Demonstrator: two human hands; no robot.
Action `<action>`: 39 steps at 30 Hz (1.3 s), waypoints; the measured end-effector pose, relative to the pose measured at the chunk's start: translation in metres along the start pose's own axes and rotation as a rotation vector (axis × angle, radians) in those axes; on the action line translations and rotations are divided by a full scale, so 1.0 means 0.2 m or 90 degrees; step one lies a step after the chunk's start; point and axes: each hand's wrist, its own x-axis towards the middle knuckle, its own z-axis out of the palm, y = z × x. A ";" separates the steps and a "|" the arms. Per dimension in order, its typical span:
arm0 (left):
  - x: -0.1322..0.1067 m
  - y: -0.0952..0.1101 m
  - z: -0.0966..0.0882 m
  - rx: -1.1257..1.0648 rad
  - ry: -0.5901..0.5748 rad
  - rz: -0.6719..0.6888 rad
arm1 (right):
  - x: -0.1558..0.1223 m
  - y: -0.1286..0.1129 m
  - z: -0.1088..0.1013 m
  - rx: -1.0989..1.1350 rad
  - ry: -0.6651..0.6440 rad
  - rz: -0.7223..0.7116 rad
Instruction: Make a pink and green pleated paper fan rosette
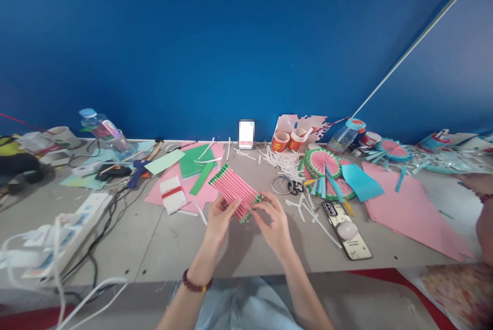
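Observation:
A pleated sheet of pink paper with green edges [234,186] is held above the near part of the table, slanting down to the right. My left hand [220,215] grips its near edge, thumb lying over the pleats. At its right green end, the fingers of my right hand [272,218] pinch the folds. Behind it lie green sheets [194,160] and larger pink sheets [154,191]. Folded watermelon-like paper fans [322,162] with light blue strips rest to the right.
Scissors [296,188], white paper scraps [287,164] and a phone [348,232] lie right of my hands. Red paper cups [280,141] stand behind. A power strip [73,232] with cables is at left. Another person's arm [483,207] reaches in at far right.

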 end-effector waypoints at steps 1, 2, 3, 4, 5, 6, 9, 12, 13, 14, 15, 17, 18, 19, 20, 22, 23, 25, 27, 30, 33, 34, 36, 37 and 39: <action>0.00 0.00 0.00 -0.002 0.003 0.000 | 0.00 0.00 0.00 -0.002 0.001 -0.002; 0.00 0.00 0.00 -0.003 0.004 0.000 | 0.00 0.00 0.00 -0.006 0.002 -0.004; 0.00 0.00 0.00 -0.004 0.003 0.000 | 0.00 0.01 0.00 -0.011 0.005 -0.006; 0.00 0.00 0.00 -0.004 0.002 0.000 | 0.00 0.01 0.00 -0.018 0.008 -0.008; -0.01 0.00 0.00 -0.004 0.001 -0.001 | 0.00 0.01 0.00 -0.024 0.014 -0.011; -0.01 0.00 0.01 -0.004 0.001 -0.001 | 0.00 0.01 0.00 -0.031 0.018 -0.013; -0.01 0.00 0.01 -0.007 0.010 0.000 | 0.00 0.01 0.00 -0.036 0.013 -0.011; -0.01 0.00 0.01 -0.014 0.016 -0.001 | 0.00 0.02 0.00 -0.033 0.000 -0.004; -0.01 0.00 0.01 -0.016 0.016 -0.003 | 0.00 0.01 0.00 -0.039 -0.001 -0.007; -0.02 0.00 0.01 -0.017 0.015 -0.006 | 0.00 0.01 0.00 -0.051 0.001 -0.015; -0.02 0.00 0.02 -0.017 0.014 -0.008 | 0.00 0.01 0.00 -0.068 0.004 -0.027; -0.02 0.00 0.02 -0.015 0.014 -0.007 | 0.00 -0.01 0.00 -0.112 0.013 -0.055; -0.02 0.00 0.02 -0.014 0.016 -0.006 | 0.00 -0.01 0.00 -0.135 0.017 -0.068; -0.02 0.00 0.02 -0.013 0.020 -0.006 | 0.00 -0.02 0.01 -0.156 0.020 -0.077; -0.02 0.00 0.03 -0.013 0.025 -0.005 | 0.00 -0.03 0.01 -0.176 0.021 -0.084; -0.02 0.00 0.03 -0.016 0.032 -0.005 | 0.00 -0.03 0.01 -0.208 0.017 -0.092; -0.02 -0.01 0.03 -0.019 0.034 -0.004 | 0.00 -0.04 0.01 -0.222 0.015 -0.095; -0.02 -0.02 0.02 -0.027 0.033 -0.006 | 0.00 -0.04 0.01 -0.243 0.015 -0.101; -0.01 -0.03 0.02 -0.031 0.035 -0.008 | 0.00 -0.04 0.01 -0.255 0.018 -0.109; -0.01 -0.04 0.02 -0.028 0.048 -0.008 | 0.00 -0.04 0.02 -0.273 0.027 -0.120; -0.01 -0.04 0.02 -0.026 0.040 -0.009 | -0.01 -0.04 0.03 -0.292 0.047 -0.129; -0.01 -0.03 0.03 -0.026 0.035 -0.009 | -0.01 -0.04 0.04 -0.296 0.051 -0.131; -0.02 -0.03 0.03 -0.022 0.036 -0.009 | -0.01 -0.03 0.04 -0.302 0.059 -0.130; -0.02 -0.03 0.03 -0.018 0.042 -0.010 | -0.01 -0.03 0.04 -0.304 0.062 -0.128; -0.02 -0.03 0.03 -0.006 0.061 -0.014 | -0.02 -0.02 0.05 -0.306 0.068 -0.125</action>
